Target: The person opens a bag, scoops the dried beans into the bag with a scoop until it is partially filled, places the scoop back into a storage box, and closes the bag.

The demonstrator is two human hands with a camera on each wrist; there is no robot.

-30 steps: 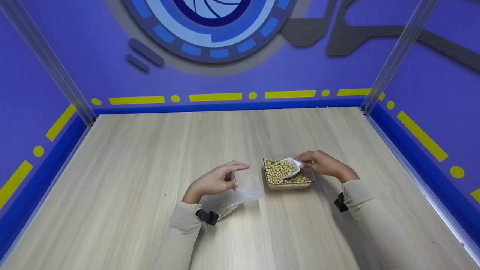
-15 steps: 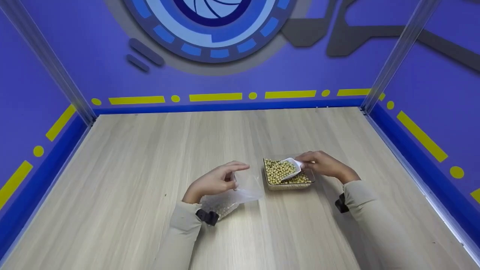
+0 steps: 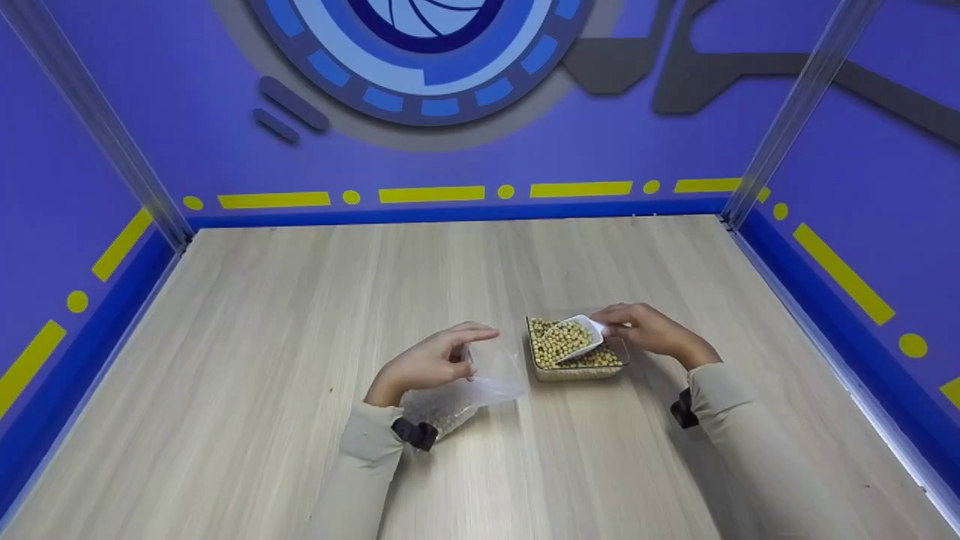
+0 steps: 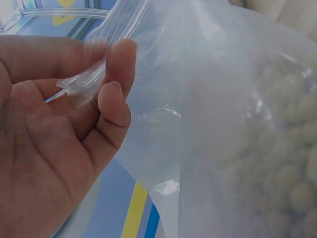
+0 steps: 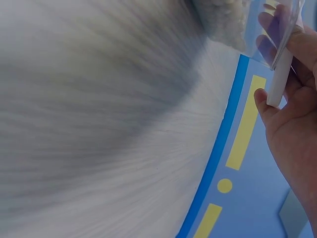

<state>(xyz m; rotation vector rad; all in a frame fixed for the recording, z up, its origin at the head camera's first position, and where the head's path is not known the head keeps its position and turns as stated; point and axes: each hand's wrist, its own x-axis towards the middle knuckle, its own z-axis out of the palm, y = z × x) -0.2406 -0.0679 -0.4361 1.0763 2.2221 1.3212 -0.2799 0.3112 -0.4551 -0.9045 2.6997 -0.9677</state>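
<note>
My left hand point(image 3: 431, 361) holds the rim of a clear zip bag point(image 3: 496, 367) between its fingers, keeping the mouth spread. Pale round beans point(image 4: 292, 163) fill the lower part of the bag in the left wrist view. To the right of the bag stands a clear rectangular container point(image 3: 577, 373) of yellowish dried beans point(image 3: 549, 339). With my right hand point(image 3: 652, 330) I grip the handle of a white scoop point(image 3: 592, 327), whose bowl is sunk among those beans and carries some. In the right wrist view the scoop's handle point(image 5: 281, 79) lies between fingers and thumb.
Everything rests on a light wood-grain table point(image 3: 300, 300). Blue panels point(image 3: 420, 165) with yellow markings stand behind and at both sides. Black bands point(image 3: 415, 433) sit on both wrists.
The scoop has shifted slightly leftward and deeper through the beans, and more of them lie in its bowl. My left hand and the bag are almost still.
</note>
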